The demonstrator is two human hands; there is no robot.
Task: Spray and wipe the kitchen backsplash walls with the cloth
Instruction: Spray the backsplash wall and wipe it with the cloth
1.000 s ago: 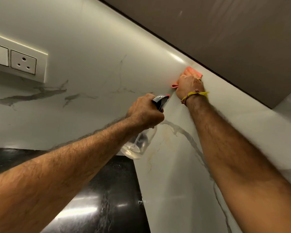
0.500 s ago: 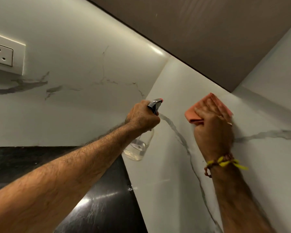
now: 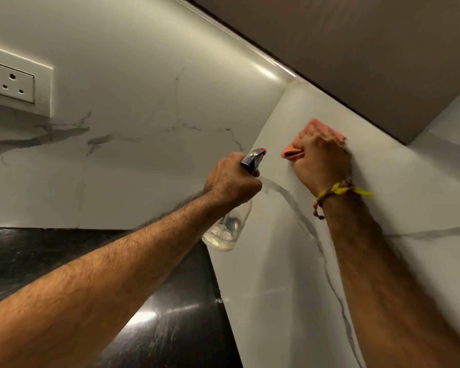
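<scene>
My forearms are bare and hairy — no sleeves — with a knotted yellow-and-brown thread bracelet (image 3: pixel 337 193) on my right wrist.

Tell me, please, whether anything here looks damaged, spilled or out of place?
Nothing stands out. The grey lines on the wall look like marble veining rather than cracks. The right hand presses the cloth to it, the left hand holds the bottle, and the counter shows no spill.

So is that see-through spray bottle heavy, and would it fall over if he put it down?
Probably light: the spray bottle looks clear plastic with only a little liquid pooled at its base, and the left hand holds it up alone. It might tip easily, being nearly empty with a trigger head on top. Possibly slippery if wet.
</scene>
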